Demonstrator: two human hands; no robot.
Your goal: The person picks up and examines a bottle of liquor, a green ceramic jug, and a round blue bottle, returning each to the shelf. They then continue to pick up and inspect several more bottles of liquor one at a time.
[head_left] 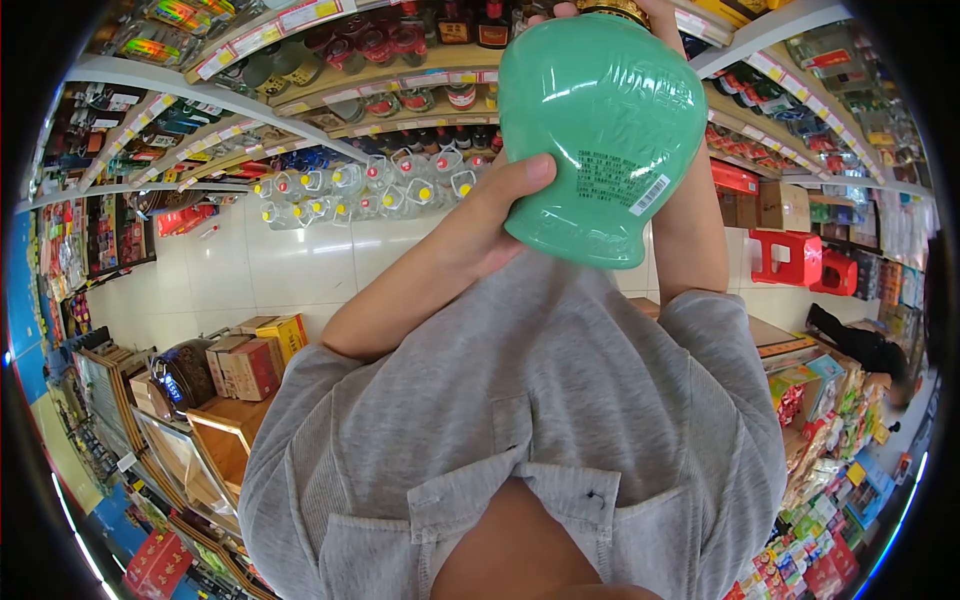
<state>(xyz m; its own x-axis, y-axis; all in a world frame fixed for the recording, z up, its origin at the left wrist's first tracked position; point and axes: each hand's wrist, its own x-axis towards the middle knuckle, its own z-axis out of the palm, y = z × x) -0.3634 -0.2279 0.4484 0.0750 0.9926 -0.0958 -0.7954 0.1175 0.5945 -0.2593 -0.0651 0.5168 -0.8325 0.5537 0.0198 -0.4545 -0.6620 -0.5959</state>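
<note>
A glossy green jar (600,130), rounded and wide-shouldered, narrowing to a foot, is showing printed text and a white barcode label. It is hanging in the air before the store shelves (390,90). The left hand (505,205) is gripping its lower side, thumb pressing the body, while the right hand (610,10) is clasping its gold-capped top. Bottles are lining the shelves above a pale tiled floor (270,260).

Both arms raised and bent, left hand (490,215) cupped with thumb out, right hand (655,10) fingertips only visible
</note>
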